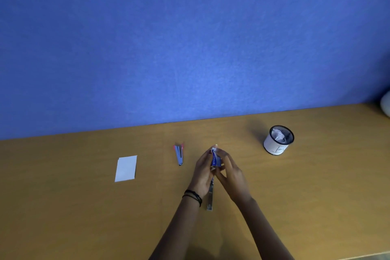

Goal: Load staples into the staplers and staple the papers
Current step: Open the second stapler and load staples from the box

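The head view looks down on a tan wooden tabletop (84,207) that fills the lower half of the frame, its far edge meeting a blue felt-textured wall (190,38) that takes up the whole upper half. At the right edge, where table and wall meet, a pale rounded object (386,106) is cut off by the frame and cannot be made out. Right of centre stands a black wire-mesh cup (278,141) wrapped in a white label, with crumpled white paper inside. Left of centre a small white rectangular sheet of paper (126,168) lies flat on the wood. Between it and the hands lies a small pink-and-grey stapler (179,154), swung open, its pink end toward the wall. At centre frame the left hand (202,172) and the right hand (231,173) meet above the table, fingers of both curled round a small blue-and-white box (216,159) held upright between them; its print is too small to read. Black cord bracelets (192,196) circle the left wrist. Under the hands a narrow grey metal stapler (210,197) lies lengthwise on the table, running down between the two wrists.
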Demonstrator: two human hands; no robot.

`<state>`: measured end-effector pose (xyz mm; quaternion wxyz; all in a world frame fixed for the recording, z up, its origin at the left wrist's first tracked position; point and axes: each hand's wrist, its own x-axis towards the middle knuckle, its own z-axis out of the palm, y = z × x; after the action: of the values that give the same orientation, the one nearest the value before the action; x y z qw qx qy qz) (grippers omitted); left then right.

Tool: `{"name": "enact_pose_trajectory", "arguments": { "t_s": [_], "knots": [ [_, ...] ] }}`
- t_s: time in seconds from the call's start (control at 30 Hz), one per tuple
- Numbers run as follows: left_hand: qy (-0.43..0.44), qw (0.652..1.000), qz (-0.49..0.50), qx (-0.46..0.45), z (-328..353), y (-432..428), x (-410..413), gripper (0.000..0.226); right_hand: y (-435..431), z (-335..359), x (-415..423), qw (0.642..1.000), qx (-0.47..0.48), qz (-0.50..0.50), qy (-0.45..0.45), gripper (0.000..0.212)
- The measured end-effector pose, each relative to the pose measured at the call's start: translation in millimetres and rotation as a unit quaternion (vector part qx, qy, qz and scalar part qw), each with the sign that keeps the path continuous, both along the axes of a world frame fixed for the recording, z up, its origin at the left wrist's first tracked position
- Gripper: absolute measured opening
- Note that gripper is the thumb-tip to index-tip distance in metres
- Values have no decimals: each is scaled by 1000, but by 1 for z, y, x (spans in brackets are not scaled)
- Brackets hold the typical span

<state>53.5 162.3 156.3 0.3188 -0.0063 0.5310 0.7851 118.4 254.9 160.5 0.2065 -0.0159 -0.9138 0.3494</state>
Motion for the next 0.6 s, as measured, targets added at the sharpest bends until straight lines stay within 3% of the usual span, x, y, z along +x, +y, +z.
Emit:
{"name": "enact_pose_trajectory", "arguments": {
  "t_s": [0.3, 0.5, 0.6],
  "knots": [
    [-20, 999, -24, 9, 3, -7, 7, 34, -6, 1, 5, 998, 4, -53, -18, 41],
    [-33, 999, -4, 5, 0, -11, 8, 29, 1, 5, 10, 998, -61, 11, -4, 44],
    [-26, 1000, -4, -7, 1, -16, 5, 31, 11, 6, 8, 996, -89, -4, 26, 31]
  ]
}}
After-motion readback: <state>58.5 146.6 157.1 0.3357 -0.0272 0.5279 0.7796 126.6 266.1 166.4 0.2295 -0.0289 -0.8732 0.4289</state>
